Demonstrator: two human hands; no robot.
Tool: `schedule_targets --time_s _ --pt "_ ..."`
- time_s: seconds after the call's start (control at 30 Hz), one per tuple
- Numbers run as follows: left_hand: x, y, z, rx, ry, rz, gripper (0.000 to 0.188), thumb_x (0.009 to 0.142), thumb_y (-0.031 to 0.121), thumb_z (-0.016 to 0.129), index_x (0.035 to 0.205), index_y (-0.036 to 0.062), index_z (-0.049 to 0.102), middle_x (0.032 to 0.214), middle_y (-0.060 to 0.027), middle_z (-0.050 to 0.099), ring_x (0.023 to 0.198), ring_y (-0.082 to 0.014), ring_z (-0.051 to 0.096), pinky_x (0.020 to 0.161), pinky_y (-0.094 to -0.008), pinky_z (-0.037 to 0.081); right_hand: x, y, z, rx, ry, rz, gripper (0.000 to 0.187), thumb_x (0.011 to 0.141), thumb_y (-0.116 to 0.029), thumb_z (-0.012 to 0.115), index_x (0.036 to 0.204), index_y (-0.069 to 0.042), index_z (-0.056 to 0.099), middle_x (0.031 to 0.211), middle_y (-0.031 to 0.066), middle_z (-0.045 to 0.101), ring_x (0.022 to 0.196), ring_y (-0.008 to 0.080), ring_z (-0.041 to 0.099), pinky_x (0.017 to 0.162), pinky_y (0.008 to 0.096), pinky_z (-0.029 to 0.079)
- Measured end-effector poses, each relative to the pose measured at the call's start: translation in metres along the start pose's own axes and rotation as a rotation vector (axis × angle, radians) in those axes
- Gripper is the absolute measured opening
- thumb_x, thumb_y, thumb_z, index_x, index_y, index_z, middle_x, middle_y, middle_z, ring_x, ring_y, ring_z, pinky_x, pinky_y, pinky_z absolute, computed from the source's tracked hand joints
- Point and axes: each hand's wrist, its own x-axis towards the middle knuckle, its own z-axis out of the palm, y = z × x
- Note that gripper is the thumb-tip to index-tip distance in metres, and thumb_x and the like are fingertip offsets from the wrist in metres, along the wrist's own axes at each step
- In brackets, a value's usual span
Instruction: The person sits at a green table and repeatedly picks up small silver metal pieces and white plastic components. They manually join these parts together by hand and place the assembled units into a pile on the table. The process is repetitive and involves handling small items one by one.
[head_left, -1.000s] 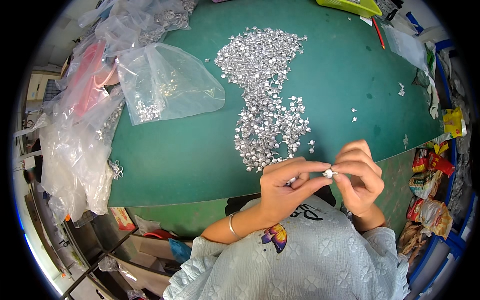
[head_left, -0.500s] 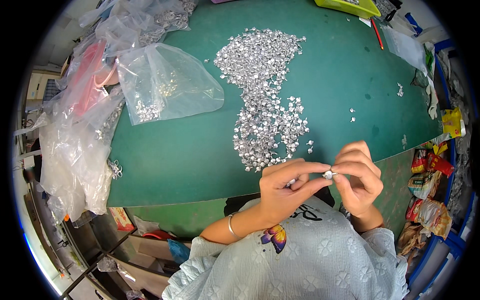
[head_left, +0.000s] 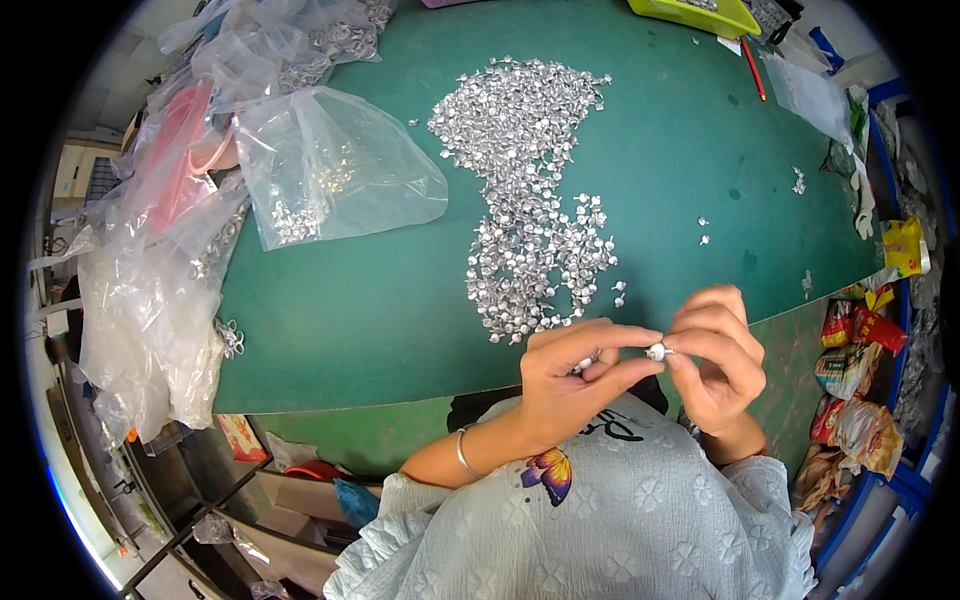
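A small silver metal part (head_left: 656, 352) with a rounded head and a short stem is held between my two hands, just over the table's near edge. Thumb and index finger of my left hand (head_left: 568, 378) pinch it from the left. From the right, the fingertips of my right hand (head_left: 718, 358) close on its stem end. Another bit of silver metal (head_left: 586, 364) shows inside the curled fingers of my left hand. Beyond my hands, a big heap of similar silver parts (head_left: 530, 170) spreads over the green table (head_left: 350, 320).
Left of the heap lies a clear plastic bag (head_left: 380, 190) with metal pieces inside, beside more piled bags (head_left: 150, 320). A few loose parts (head_left: 704, 230) lie to the right. At the far right are a yellow-green basket (head_left: 715, 15) and a red pencil (head_left: 753, 70).
The small part has turned slightly between my fingertips, so more of its head and stem shows. Both hands have stayed nearly in place.
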Motion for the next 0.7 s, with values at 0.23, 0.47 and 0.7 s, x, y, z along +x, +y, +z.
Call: schedule_targets --time_s 0.23,0.47,0.7 --pt "-0.0011 -0.0016 0.0003 -0.010 0.004 0.025 0.027 0.062 -0.007 0.070 0.088 -0.0011 0.065 0.049 0.0042 0.040 0.045 -0.0027 0.032 0.042 -0.0204 0.023 0.0006 -0.0020 -0.0010 -0.015 -0.001 -0.014 0.020 0.061 0.001 0.068 0.080 -0.002 0.062 0.073 0.0071 0.057 0.066 0.0224 0.052 0.061 0.0318 0.034" --pt "-0.0016 -0.0014 0.0001 -0.016 0.004 0.030 0.027 0.062 -0.008 0.070 0.088 -0.0008 0.065 0.049 0.0043 0.039 0.045 -0.0027 0.032 0.042 -0.0203 0.023 0.0015 -0.0039 -0.0013 -0.017 0.000 -0.014 0.021 0.060 0.002 0.068 0.079 -0.002 0.063 0.073 0.0070 0.057 0.066 0.0222 0.052 0.061 0.0316 0.034" --pt "-0.0019 -0.0007 0.0001 -0.018 0.008 0.026 0.027 0.062 -0.007 0.070 0.088 -0.0009 0.065 0.049 0.0043 0.039 0.045 -0.0025 0.032 0.042 -0.0201 0.023 0.0009 -0.0038 0.0001 -0.009 0.009 -0.011 0.020 0.060 0.002 0.068 0.079 -0.002 0.063 0.073 0.0069 0.057 0.066 0.0220 0.052 0.061 0.0313 0.034"
